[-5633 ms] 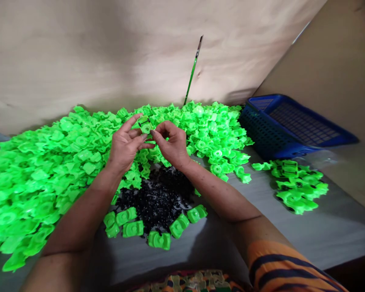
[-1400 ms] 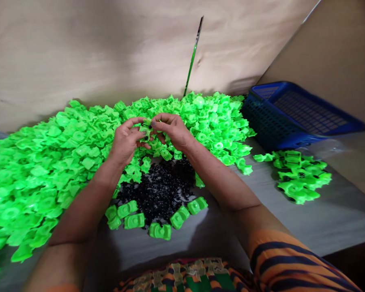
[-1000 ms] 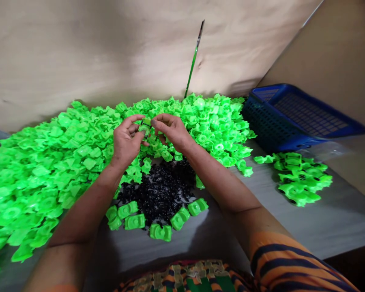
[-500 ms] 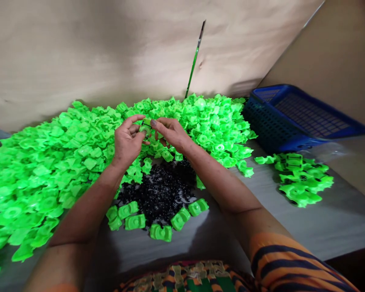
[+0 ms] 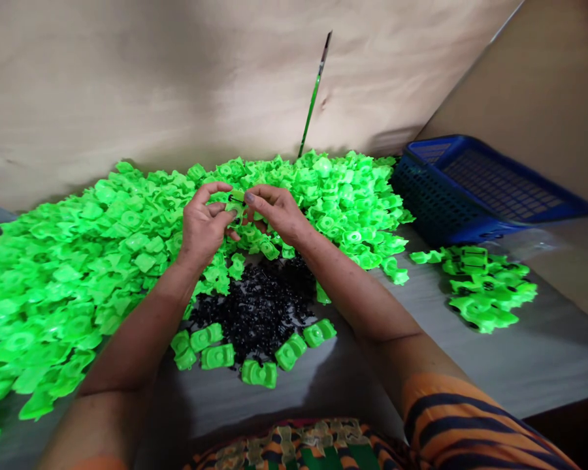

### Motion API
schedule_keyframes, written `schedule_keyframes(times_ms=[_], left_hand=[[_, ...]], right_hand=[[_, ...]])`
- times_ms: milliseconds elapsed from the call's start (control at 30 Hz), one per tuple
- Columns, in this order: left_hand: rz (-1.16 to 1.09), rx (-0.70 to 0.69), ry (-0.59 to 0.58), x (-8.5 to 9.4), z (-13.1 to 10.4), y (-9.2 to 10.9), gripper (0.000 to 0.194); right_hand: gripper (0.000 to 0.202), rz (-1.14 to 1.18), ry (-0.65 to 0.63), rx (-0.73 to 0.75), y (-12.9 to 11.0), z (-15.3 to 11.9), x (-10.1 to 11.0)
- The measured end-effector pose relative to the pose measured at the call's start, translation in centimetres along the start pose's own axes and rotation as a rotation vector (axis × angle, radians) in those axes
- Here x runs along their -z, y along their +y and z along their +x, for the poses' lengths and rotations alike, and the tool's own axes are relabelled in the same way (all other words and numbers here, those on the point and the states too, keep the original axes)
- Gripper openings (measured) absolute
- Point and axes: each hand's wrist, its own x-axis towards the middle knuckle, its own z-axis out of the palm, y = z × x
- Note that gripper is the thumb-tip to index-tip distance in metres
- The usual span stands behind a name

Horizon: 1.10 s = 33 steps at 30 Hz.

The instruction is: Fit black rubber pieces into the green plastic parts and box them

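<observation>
Evidently, the left hand [image 5: 203, 225] is curled partly closed near the centre of the frame, with a small green car body [image 5: 238, 194] between its thumb and fingers. The right hand [image 5: 279, 212] is half bent, its thumb tip against the right edge of that body; whether it grips there or merely presses cannot be told. A black bar [image 5: 236, 200] lies across the body. The step in hand is judged to be seating this bar; the next move would call for a firm left hold and controlled right-thumb pressure. The body is thus between both hands, raised in front of the large green heap [image 5: 127, 222] spanning the left and centre. Below the hands, on the worktop [image 5: 494, 365], is a pile of black parts [image 5: 259, 300], edged at lower centre by loose green bodies [image 5: 217, 357]. At right of frame lies a cluster of green bodies with black wheels [image 5: 485, 287], near a blue basket [image 5: 436, 196].
</observation>
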Motion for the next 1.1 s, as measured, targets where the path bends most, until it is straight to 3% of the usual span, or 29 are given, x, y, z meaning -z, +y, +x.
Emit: schedule_keyframes(times_ms=[233,467,667,833,933,1000,1100], left_hand=[[-0.069,0.061,-0.109,-0.2,-0.8,1.5,0.039],[-0.076,0.088,-0.16,-0.4,-1.1,1.6,0.046],[-0.068,0.077,-0.136,-0.3,-1.0,1.4,0.052],[-0.021,0.044,-0.156,-0.1,-0.8,1.4,0.056],[0.029,-0.01,-0.127,0.1,-1.0,1.6,0.072],[0.124,-0.046,-0.138,0.2,-1.3,1.6,0.068],[0.324,-0.023,-0.386,0.2,-2.1,1.5,0.043]], right_hand=[[0.064,0.238,-0.149,-0.024,0.4,0.1,0.8],[0.053,0.215,-0.304,0.009,0.3,0.1,1.4],[0.049,0.196,-0.337,0.042,0.6,0.1,1.4],[0.05,0.163,-0.289,0.075,0.5,0.1,1.6],[0.051,0.041,-0.167,0.073,-0.5,-1.4,3.0],[0.048,-0.125,-0.05,0.067,-1.6,-3.6,4.6],[0.038,-0.54,0.095,0.029,-3.7,-8.7,7.5]])
